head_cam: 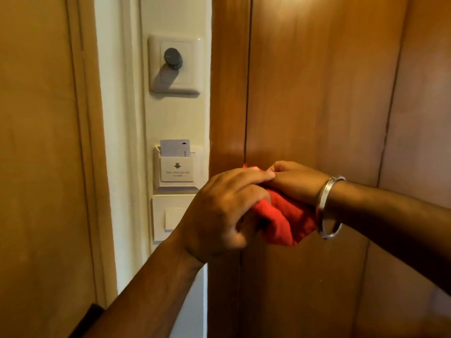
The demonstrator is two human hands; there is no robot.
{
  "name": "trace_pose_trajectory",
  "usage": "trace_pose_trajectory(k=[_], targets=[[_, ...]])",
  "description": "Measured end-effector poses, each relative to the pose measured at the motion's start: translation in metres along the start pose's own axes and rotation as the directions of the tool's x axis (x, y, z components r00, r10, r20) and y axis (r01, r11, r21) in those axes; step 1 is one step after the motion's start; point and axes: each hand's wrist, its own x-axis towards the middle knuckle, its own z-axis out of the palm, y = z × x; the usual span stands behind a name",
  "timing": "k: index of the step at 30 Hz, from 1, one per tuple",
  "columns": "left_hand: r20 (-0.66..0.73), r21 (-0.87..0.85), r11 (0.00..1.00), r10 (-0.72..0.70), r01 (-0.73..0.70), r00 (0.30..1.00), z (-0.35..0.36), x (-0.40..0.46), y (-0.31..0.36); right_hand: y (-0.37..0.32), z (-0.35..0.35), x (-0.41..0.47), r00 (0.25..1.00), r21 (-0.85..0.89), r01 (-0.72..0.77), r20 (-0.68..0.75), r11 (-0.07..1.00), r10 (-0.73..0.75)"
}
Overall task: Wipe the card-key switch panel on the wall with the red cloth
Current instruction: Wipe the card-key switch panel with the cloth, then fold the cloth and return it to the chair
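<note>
**Two hands bunching a red cloth beside the card switch**

From the head camera, the only view, we look at a narrow strip of cream wall (170, 118) set between brown wooden panels (317, 93). Three fittings sit one above another on the strip. At the top is a dial switch (173, 58) with a dark round knob. Below it is the card-key switch panel (177, 170), with a white key card (175, 148) standing in its slot and a downward arrow printed on its face. Just under that is a plain rocker switch (172, 218).

Our left hand (219, 211) comes up from below, fingers curled and closed around the red cloth (280, 220). Our right hand (295, 181), with a silver bangle (328, 207) on the wrist, reaches in from the right and also grips the cloth, its fingertips pinched at the upper edge. The cloth is bunched between both hands, just beside the panel to its lower right, not touching it.

We judge the wiping not yet done: the cloth seems to be getting folded ready, and the whole panel face is left to wipe.
</note>
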Motion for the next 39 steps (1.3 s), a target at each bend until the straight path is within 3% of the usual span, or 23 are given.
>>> trace_pose_trajectory(k=[3, 6, 8, 10, 13, 15, 23, 28, 35, 39], targets=[[-0.073, -0.252, 0.947, -0.225, 0.2, 0.972, 0.017, 0.013, 0.014, 0.016, -0.005, -0.016, 0.996, 0.241, -0.085, 0.014, 0.967, 0.084], [-0.064, -0.326, 0.876, -0.396, 0.356, 0.916, 0.037, 0.035, 0.028, 0.036, -0.023, -0.041, 0.985, 0.517, -0.15, 0.15, 0.843, 0.083], [-0.052, -0.309, 0.857, -0.449, 0.413, 0.892, 0.053, 0.052, 0.035, 0.051, -0.04, -0.059, 0.985, 0.517, -0.11, 0.171, 0.849, 0.023], [-0.074, -0.322, 0.832, -0.498, 0.452, 0.864, 0.073, 0.072, 0.042, 0.066, -0.059, -0.075, 0.996, 0.466, 0.015, 0.076, 0.885, -0.057], [-0.044, -0.426, 0.753, -0.572, 0.502, 0.819, 0.11, 0.106, 0.053, 0.086, -0.092, -0.096, 0.971, 0.301, 0.237, -0.099, 0.924, -0.217], [0.017, -0.506, 0.679, -0.609, 0.532, 0.793, 0.138, 0.127, 0.063, 0.103, -0.119, -0.108, 0.963, 0.167, 0.253, -0.136, 0.953, -0.232], [0.28, -0.656, 0.496, -0.54, 0.569, 0.794, 0.254, 0.165, 0.119, 0.19, -0.213, -0.149, 0.988, -0.162, -0.026, -0.156, 0.986, 0.001], [0.521, -0.728, 0.269, -0.382, 0.631, 0.764, 0.316, 0.139, 0.165, 0.255, -0.239, -0.193, 0.952, -0.283, -0.24, -0.255, 0.929, 0.168], [0.704, -0.686, 0.015, -0.24, 0.728, 0.668, 0.391, 0.093, 0.217, 0.323, -0.219, -0.253, 0.813, -0.235, -0.537, -0.402, 0.81, 0.422], [0.839, -0.542, -0.147, -0.148, 0.828, 0.523, 0.424, 0.042, 0.257, 0.366, -0.179, -0.296, 0.69, -0.124, -0.691, -0.408, 0.712, 0.598]])
